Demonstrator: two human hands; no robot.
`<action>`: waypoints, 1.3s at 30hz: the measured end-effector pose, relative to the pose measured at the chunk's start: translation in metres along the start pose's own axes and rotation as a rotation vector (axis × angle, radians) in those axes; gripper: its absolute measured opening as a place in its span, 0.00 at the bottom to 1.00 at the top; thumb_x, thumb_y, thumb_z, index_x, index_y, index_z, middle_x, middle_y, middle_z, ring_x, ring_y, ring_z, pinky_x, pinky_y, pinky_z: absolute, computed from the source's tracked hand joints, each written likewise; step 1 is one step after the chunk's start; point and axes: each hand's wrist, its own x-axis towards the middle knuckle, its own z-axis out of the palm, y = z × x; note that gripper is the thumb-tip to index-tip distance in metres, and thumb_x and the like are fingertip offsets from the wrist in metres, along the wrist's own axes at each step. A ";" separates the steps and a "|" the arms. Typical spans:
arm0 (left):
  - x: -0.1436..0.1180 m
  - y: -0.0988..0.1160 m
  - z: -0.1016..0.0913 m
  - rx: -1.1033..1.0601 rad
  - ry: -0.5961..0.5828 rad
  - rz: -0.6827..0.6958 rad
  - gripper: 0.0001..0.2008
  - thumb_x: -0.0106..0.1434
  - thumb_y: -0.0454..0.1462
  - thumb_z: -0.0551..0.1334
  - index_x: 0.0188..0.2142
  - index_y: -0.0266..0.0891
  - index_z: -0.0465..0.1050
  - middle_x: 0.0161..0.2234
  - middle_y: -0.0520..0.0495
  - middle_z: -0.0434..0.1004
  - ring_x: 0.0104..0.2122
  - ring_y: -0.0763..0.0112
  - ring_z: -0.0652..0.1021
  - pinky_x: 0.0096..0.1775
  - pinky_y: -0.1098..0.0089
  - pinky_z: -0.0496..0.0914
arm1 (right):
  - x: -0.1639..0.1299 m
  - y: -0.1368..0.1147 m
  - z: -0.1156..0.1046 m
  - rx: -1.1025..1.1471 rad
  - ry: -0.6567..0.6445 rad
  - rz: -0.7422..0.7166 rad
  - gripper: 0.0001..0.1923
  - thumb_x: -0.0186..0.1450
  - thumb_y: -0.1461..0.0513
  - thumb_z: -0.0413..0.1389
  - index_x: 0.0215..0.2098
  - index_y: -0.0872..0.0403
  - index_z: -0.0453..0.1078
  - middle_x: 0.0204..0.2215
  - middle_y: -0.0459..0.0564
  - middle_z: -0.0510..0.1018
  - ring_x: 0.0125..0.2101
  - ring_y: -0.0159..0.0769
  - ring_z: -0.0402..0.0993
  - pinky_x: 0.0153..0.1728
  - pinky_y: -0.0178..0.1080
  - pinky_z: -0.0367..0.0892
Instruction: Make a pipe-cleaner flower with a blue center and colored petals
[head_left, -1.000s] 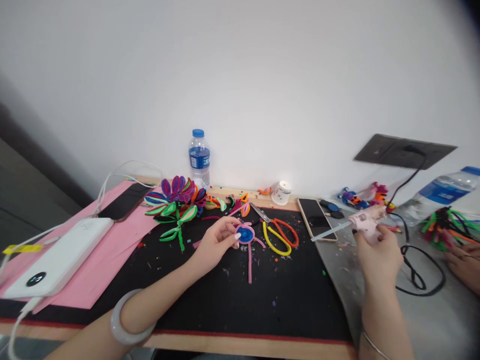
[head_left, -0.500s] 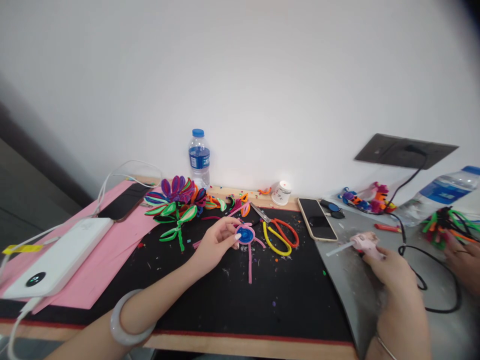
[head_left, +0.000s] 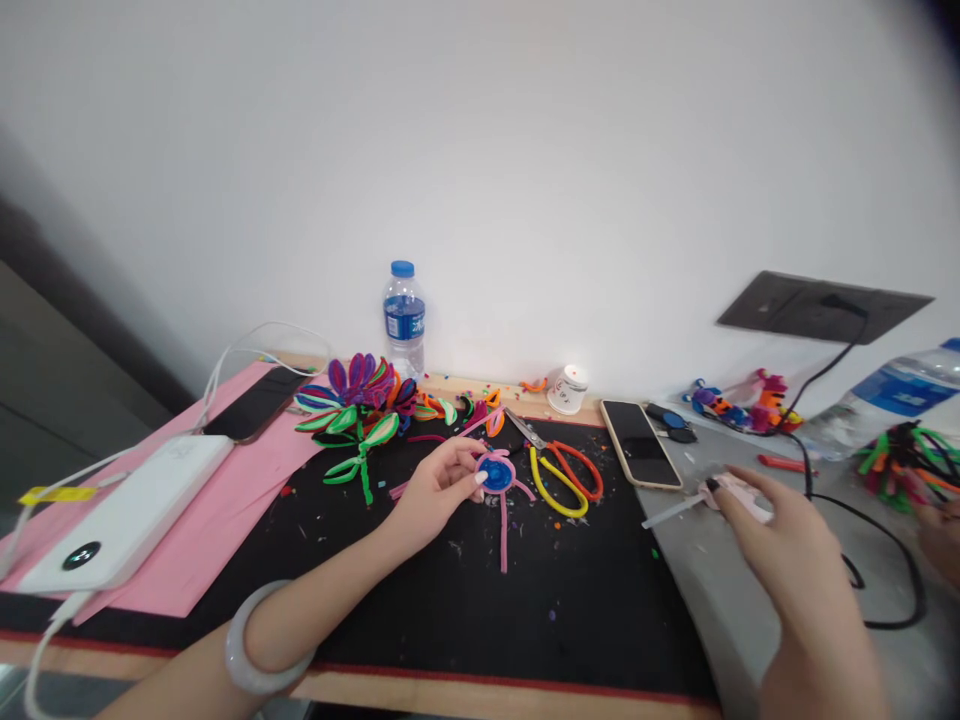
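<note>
My left hand [head_left: 439, 485] pinches a small blue disc ringed with pink pipe cleaner [head_left: 495, 472] just above the black mat [head_left: 465, 600]; pink stems hang from the disc. My right hand [head_left: 787, 540] hovers with fingers spread over a pink glue gun [head_left: 739, 492]. The gun lies on the grey mat [head_left: 712, 590] with its glue stick pointing left. One fingertip rests at the gun's back end, and the fingers are not wrapped around it.
Yellow and orange scissors [head_left: 562, 475] and a phone [head_left: 639, 443] lie between my hands. A pipe-cleaner flower [head_left: 356, 400], water bottle [head_left: 403, 318] and white cup [head_left: 568, 389] stand behind. A power bank [head_left: 127, 510] sits on pink paper. Another person's hand [head_left: 941, 530] is far right, near the black cable [head_left: 885, 560].
My right hand brought the glue gun down from the air onto the grey mat and loosened its grip. The left hand kept still with the disc.
</note>
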 end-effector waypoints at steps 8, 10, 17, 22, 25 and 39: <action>-0.002 0.001 0.000 -0.020 0.050 0.024 0.13 0.55 0.35 0.61 0.40 0.38 0.63 0.28 0.54 0.67 0.26 0.78 0.72 0.33 0.73 0.68 | -0.053 -0.127 0.038 0.864 -0.739 -0.296 0.13 0.57 0.59 0.52 0.41 0.54 0.66 0.29 0.48 0.72 0.23 0.31 0.69 0.24 0.34 0.66; -0.002 0.001 0.000 -0.039 0.066 0.024 0.13 0.55 0.36 0.61 0.40 0.39 0.62 0.29 0.54 0.67 0.26 0.77 0.73 0.33 0.72 0.68 | -0.057 -0.144 0.051 0.946 -0.832 -0.288 0.13 0.57 0.60 0.54 0.40 0.54 0.65 0.29 0.47 0.71 0.21 0.29 0.67 0.20 0.32 0.65; 0.000 0.000 0.000 -0.079 0.094 0.028 0.14 0.56 0.36 0.61 0.41 0.40 0.62 0.34 0.52 0.68 0.27 0.79 0.72 0.34 0.73 0.69 | -0.050 -0.167 0.081 1.239 -0.916 -0.269 0.08 0.59 0.58 0.52 0.31 0.56 0.64 0.18 0.42 0.68 0.16 0.25 0.63 0.19 0.31 0.63; 0.000 -0.003 -0.002 0.070 0.106 0.020 0.13 0.56 0.37 0.60 0.41 0.40 0.63 0.37 0.50 0.66 0.27 0.78 0.72 0.30 0.75 0.68 | -0.059 -0.162 0.091 1.327 -0.881 -0.198 0.10 0.57 0.56 0.55 0.30 0.56 0.64 0.15 0.40 0.68 0.15 0.26 0.63 0.18 0.31 0.62; 0.001 -0.002 -0.005 0.170 0.106 0.034 0.12 0.56 0.37 0.59 0.41 0.39 0.64 0.38 0.49 0.67 0.29 0.77 0.72 0.30 0.75 0.67 | -0.068 -0.157 0.093 1.325 -0.886 -0.177 0.11 0.57 0.55 0.55 0.29 0.56 0.64 0.14 0.40 0.66 0.14 0.25 0.61 0.17 0.31 0.61; 0.001 -0.001 -0.010 0.458 0.063 0.150 0.08 0.56 0.36 0.59 0.37 0.38 0.70 0.36 0.47 0.71 0.29 0.74 0.72 0.30 0.74 0.67 | -0.080 -0.152 0.098 1.286 -0.801 -0.202 0.10 0.59 0.57 0.53 0.34 0.55 0.66 0.17 0.40 0.65 0.15 0.25 0.61 0.17 0.30 0.61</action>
